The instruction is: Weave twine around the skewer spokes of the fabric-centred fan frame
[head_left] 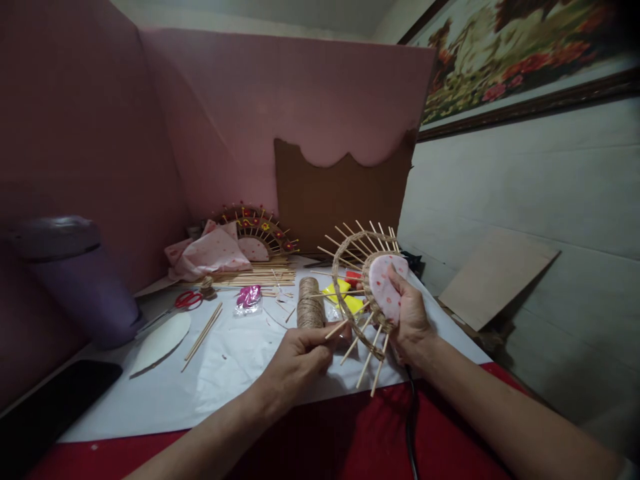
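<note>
My right hand [413,317] grips a half-round fan-shaped craft piece [386,287] by its padded base of pink fabric with red dots, thumb on the front. Thin wooden sticks [357,253] radiate from that base, and a braided twine band [341,293] arcs across them. Beside the lower left sticks is my left hand [303,360], its fingers closed together. One stick's end crosses in front of its index finger; whether the fingers pinch anything is unclear. Just behind the left hand stands a roll of jute twine [311,303].
Red-handled scissors [189,301], loose sticks [203,337], a white cut piece [161,345] and a dark phone-like slab [60,400] lie to the left, near a purple tumbler [80,280]. Yellow packets [345,297] and a magenta packet [249,299] sit mid-table. Behind is a decorated fan [257,223]. A black cable [412,420] hangs in front.
</note>
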`<state>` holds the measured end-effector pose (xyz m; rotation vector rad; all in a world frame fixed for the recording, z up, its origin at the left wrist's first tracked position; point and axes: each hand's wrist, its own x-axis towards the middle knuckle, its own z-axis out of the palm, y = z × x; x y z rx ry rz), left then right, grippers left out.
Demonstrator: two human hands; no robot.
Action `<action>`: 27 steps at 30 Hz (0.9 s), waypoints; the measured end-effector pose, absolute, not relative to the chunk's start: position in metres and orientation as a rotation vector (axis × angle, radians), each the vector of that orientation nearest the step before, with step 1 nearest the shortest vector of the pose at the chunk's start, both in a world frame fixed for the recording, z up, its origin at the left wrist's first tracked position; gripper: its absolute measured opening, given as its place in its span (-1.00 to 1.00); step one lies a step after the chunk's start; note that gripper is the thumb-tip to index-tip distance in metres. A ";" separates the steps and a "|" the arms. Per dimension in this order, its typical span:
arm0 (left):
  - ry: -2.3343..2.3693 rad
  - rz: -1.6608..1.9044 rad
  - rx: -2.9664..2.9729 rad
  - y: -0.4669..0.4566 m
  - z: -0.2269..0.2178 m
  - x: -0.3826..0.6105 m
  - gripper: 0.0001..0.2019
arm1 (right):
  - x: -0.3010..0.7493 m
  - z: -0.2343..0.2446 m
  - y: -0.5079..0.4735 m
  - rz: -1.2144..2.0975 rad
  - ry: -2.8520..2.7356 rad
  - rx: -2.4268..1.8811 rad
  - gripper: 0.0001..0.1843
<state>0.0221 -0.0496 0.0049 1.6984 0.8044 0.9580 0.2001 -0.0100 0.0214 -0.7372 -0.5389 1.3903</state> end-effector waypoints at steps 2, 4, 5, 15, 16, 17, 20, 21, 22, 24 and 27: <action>0.849 0.957 1.655 -0.052 0.007 0.022 -0.68 | 0.201 0.021 -0.009 1.365 -0.515 -0.748 -0.72; 0.851 0.970 1.659 -0.054 0.008 0.022 -0.67 | 0.202 0.020 -0.007 1.332 -0.514 -0.726 -0.74; 0.838 0.980 1.680 -0.054 0.007 0.022 -0.68 | 0.203 0.021 -0.007 1.315 -0.515 -0.714 -0.76; 0.727 0.909 1.848 -0.063 0.016 0.021 -0.67 | 0.208 0.024 -0.006 1.385 -0.578 -0.673 -0.70; 0.720 0.899 1.865 -0.064 0.018 0.021 -0.67 | 0.209 0.022 -0.005 1.376 -0.588 -0.651 -0.71; 0.712 0.904 1.888 -0.065 0.019 0.021 -0.68 | 0.210 0.020 -0.004 1.362 -0.593 -0.628 -0.72; 0.721 0.933 1.956 -0.066 0.020 0.021 -0.71 | 0.210 0.016 -0.003 1.330 -0.588 -0.605 -0.74; 0.732 0.940 1.970 -0.066 0.020 0.021 -0.73 | 0.209 0.016 -0.004 1.316 -0.584 -0.604 -0.74; 0.743 0.944 1.980 -0.066 0.020 0.021 -0.74 | 0.208 0.017 -0.005 1.302 -0.581 -0.603 -0.74; 0.759 0.950 1.990 -0.065 0.020 0.020 -0.75 | 0.205 0.020 -0.008 1.285 -0.584 -0.601 -0.72; 0.762 0.957 2.018 -0.065 0.021 0.021 -0.74 | 0.202 0.022 -0.011 1.260 -0.578 -0.595 -0.71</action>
